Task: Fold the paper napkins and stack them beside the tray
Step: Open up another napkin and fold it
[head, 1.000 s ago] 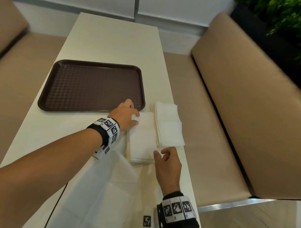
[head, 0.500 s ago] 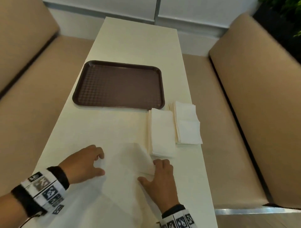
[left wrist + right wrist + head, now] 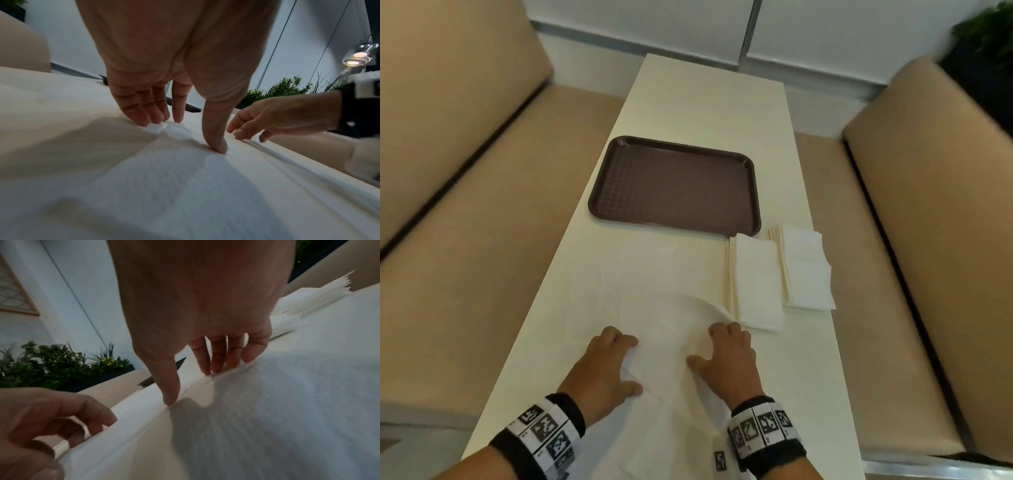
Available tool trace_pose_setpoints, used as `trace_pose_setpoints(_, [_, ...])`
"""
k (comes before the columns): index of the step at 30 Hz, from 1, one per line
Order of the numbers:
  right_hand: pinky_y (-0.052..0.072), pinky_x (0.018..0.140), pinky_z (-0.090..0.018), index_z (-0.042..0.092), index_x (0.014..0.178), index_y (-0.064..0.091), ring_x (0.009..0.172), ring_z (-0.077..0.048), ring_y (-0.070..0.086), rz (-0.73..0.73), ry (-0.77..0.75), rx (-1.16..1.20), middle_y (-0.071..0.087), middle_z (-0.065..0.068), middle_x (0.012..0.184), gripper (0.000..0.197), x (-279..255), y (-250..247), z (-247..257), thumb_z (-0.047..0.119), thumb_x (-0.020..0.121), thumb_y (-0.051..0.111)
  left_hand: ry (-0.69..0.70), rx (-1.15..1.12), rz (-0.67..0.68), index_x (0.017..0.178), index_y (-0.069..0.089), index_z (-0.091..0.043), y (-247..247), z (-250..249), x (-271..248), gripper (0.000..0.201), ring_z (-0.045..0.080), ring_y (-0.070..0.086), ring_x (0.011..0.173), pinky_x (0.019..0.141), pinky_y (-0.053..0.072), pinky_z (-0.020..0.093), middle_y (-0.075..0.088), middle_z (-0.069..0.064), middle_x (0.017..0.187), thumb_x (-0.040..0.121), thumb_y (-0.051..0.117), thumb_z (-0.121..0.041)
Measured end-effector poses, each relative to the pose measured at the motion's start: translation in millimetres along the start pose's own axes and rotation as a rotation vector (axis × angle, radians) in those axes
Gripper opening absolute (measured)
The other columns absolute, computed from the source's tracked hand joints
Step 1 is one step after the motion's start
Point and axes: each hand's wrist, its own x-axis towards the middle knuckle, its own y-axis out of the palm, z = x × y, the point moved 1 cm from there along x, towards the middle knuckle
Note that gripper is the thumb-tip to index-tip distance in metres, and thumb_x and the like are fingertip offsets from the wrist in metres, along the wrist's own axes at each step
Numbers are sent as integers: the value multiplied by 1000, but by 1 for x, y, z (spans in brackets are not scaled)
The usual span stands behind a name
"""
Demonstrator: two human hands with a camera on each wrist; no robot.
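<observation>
A white unfolded napkin (image 3: pixel 664 322) lies at the near end of the cream table (image 3: pixel 709 113). My left hand (image 3: pixel 630 363) grips its left part between thumb and curled fingers. My right hand (image 3: pixel 705 346) pinches its right part, where a curved flap stands up off the table. The left wrist view has my left hand (image 3: pixel 189 134) bunching the napkin (image 3: pixel 164 178) under its fingertips. My right hand (image 3: pixel 193 386) in its wrist view meets a raised ridge of the sheet. Two stacks of folded napkins (image 3: pixel 756 284) (image 3: pixel 808 270) sit at the near right corner of the brown tray (image 3: pixel 674 185).
Tan bench seats (image 3: pixel 465 260) (image 3: pixel 914 274) run along both long sides of the table. Beyond the tray, the tabletop reaches a white wall. More white paper (image 3: pixel 654 445) lies between my wrists at the near edge. A plant (image 3: pixel 986 44) stands at the far right.
Both hands have left the folded stack beside the tray and come back to the near sheet. Since half a second ago they have drawn closer together and taken hold of it.
</observation>
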Motion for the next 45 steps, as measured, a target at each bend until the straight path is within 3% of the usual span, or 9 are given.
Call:
trace_pose_setpoints(7, [39, 93, -38, 25, 88, 58, 107, -18, 49, 84, 76, 91, 53, 6, 106, 14, 7, -9, 9, 35, 88, 69, 20, -9, -31, 143, 41, -28, 2, 2, -5, 73, 6, 39, 118, 89, 37, 14, 31, -16, 127, 82, 77, -47])
trace_pose_setpoints(10, [39, 101, -40, 27, 97, 56, 99, -15, 58, 88, 96, 135, 60, 11, 97, 12, 5, -13, 7, 32, 91, 66, 34, -14, -52, 143, 41, -27, 2, 3, -7, 72, 6, 38, 119, 93, 37, 14, 31, -15, 128, 83, 76, -46])
trace_pose_setpoints(15, [36, 97, -42, 24, 121, 50, 118, -21, 46, 105, 135, -8, 45, 3, 122, 59, -2, -10, 12, 56, 78, 74, 23, -26, -86, 145, 41, -26, 8, 6, -8, 73, 6, 37, 122, 95, 36, 16, 31, -15, 129, 84, 75, -47])
trace_pose_setpoints(20, [34, 92, -39, 23, 112, 56, 116, -22, 42, 150, 89, 10, 43, 3, 120, 42, -5, -2, 17, 47, 83, 73, 20, -30, -117, 144, 44, -24, 12, 7, -5, 72, 9, 38, 120, 96, 38, 19, 35, -14, 125, 83, 76, -45])
trace_pose_setpoints(22, [34, 91, -39, 25, 96, 55, 109, -21, 46, 134, 72, 42, 48, 4, 111, 20, -5, -2, 19, 36, 87, 69, 24, -37, -123, 144, 44, -24, 13, 8, -4, 72, 10, 39, 118, 95, 39, 21, 38, -13, 123, 82, 78, -43])
trace_pose_setpoints(25, [34, 92, -39, 29, 77, 45, 96, -20, 53, 119, 39, 107, 53, 7, 94, 23, -7, -4, 20, 26, 90, 64, 23, -54, -115, 143, 45, -28, 14, 9, -4, 72, 12, 42, 119, 100, 41, 28, 43, -12, 122, 81, 79, -40])
trace_pose_setpoints(31, [51, 73, -27, 22, 85, 65, 78, -9, 61, 106, -100, 323, 66, 7, 83, 14, -19, -37, 28, 32, 93, 68, 123, -169, -118, 141, 42, -38, -1, 6, -11, 71, 6, 36, 132, 109, 36, 28, 37, -18, 137, 80, 78, -47])
trace_pose_setpoints(39, [55, 83, -37, 20, 81, 70, 90, -16, 68, 170, -393, 729, 71, 5, 97, 11, -35, -108, 43, 19, 92, 73, 369, -355, 53, 140, 36, -63, -63, -36, -10, 87, -9, 5, 147, 115, 20, 29, 3, -38, 158, 63, 73, -76])
trace_pose_setpoints(45, [47, 95, -30, 30, 79, 69, 114, -9, 58, 63, -546, 712, 60, 12, 116, 14, -33, -116, 45, 23, 90, 73, 435, -449, 357, 148, 38, -44, -53, -61, 1, 96, -7, 32, 141, 118, 27, 34, 40, -29, 151, 64, 83, -62])
